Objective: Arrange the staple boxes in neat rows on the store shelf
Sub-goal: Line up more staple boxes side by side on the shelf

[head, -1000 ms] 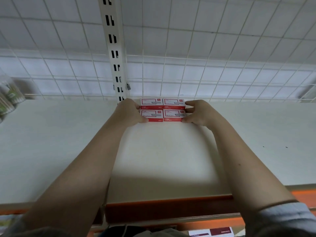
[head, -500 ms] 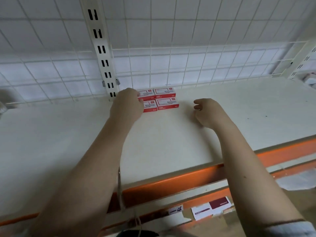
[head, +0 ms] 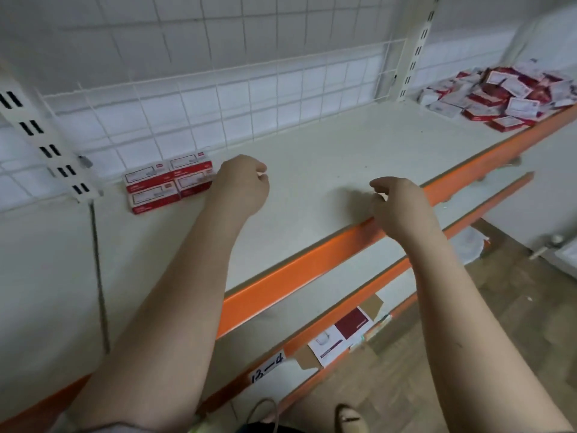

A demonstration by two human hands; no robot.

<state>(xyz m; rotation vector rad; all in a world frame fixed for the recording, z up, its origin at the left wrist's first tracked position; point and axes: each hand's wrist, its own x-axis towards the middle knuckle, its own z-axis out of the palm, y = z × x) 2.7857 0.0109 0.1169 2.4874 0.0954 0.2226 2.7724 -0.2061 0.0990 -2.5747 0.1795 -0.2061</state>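
Low in the frame, a handwritten label (head: 267, 367) reading 13-4 and a red-and-white card (head: 342, 335) were stuck to the front edge of the lower shelf (head: 387, 260). Above it, right hand (head: 398, 207) hung over the orange front lip (head: 312, 267) of the upper shelf (head: 343, 151), fingers loosely curled, holding nothing. Left hand (head: 242, 184) lay further in, centre frame, fingers curled under, empty, its wrist just beside the four arranged staple boxes (head: 169, 181). These sat two by two at left of centre, against the wire grid back (head: 249, 98). Far upper right: loose heap of staple boxes (head: 499, 98), unsorted, well apart from the set.
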